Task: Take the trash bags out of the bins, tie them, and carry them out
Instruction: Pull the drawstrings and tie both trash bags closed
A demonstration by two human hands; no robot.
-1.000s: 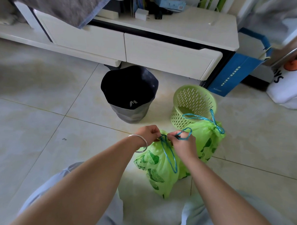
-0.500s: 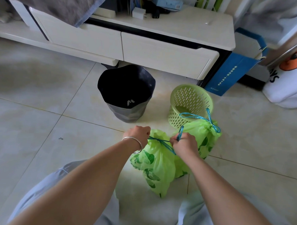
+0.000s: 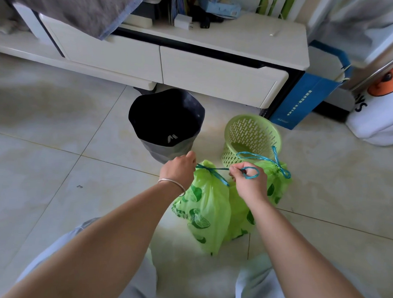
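On the tiled floor (image 3: 45, 166), the left hand (image 3: 179, 169) and right hand (image 3: 248, 182) each pinch the blue drawstring (image 3: 212, 170) of the near green bag (image 3: 204, 207) (a second tied bag (image 3: 276, 183) sits just behind). A dark bin (image 3: 167, 123) and green basket (image 3: 252, 137) stand beyond, before a white cabinet (image 3: 194, 66).

floor (image 3: 45, 166) tiled | 2 green bags (image 3: 208, 207) | black bin (image 3: 166, 123) | green basket (image 3: 252, 137)

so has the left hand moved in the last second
Yes. The left hand has pulled left, away from the right hand and toward the dark bin, drawing the blue drawstring taut.
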